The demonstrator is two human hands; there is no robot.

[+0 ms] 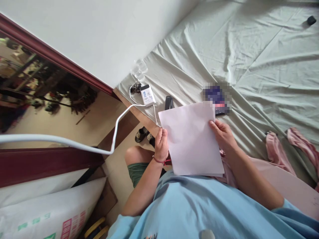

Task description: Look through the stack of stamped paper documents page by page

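Observation:
A thin stack of blank white paper sheets is held upright or slightly tilted in front of my lap. My left hand is closed at the stack's left edge, its fingers bunched together. On the opposite side, my right hand pinches the upper right edge with the thumb in front; its other fingers are partly hidden. Behind the top edge, a narrow black object, partly covered by the paper, lies on the bed. A phone-like dark device, largely blurred by pixelation, rests just beyond my right hand.
On the sheet-covered bed lie a white box-shaped device with a white cable, clear cups and a small black item. Pink cloth lies at right. Shoes and a printed white sack are below left.

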